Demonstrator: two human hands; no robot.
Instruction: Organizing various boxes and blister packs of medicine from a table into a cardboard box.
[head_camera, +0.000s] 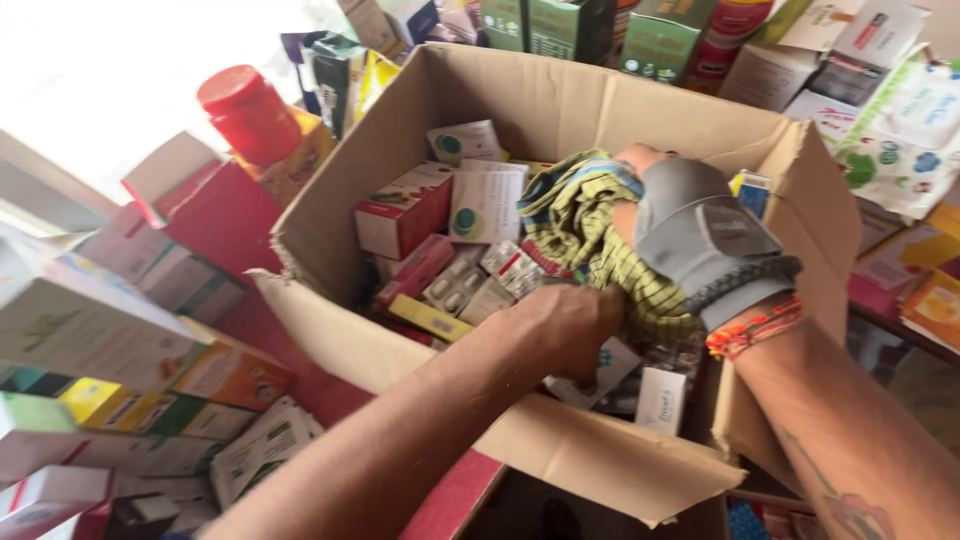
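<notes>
Both hands reach into an open brown cardboard box (560, 110) crammed with small medicine cartons and blister strips. The left hand (565, 320) comes in from the lower edge with its back to the camera; its fingers are curled down into a crumpled yellow-green striped cloth (580, 225), so the cloth lies under and just beyond the knuckles, bunched against the fingertips, which are hidden in its folds; the fingers appear closed on the fabric. The right hand (690, 225), wrapped in a grey wrist brace with a red and orange thread bracelet (752, 328) just below it, rests on the right side of the same cloth; its fingers are covered by the fabric and the brace, so I cannot tell whether they grip or only press; the cloth sits between the two hands, touching both.

Left of the cloth inside the box lie a red and white carton (405, 210), a white carton with a teal circle (485, 205), a flat yellow carton (430, 318) and several silver blister strips (455, 285); a small white carton (660, 400) stands near the front flap.

Outside the box, a jar with a red lid (250, 112) stands at the left, with stacked pale cartons (90, 320) below it and green cartons (560, 25) along the far side.
</notes>
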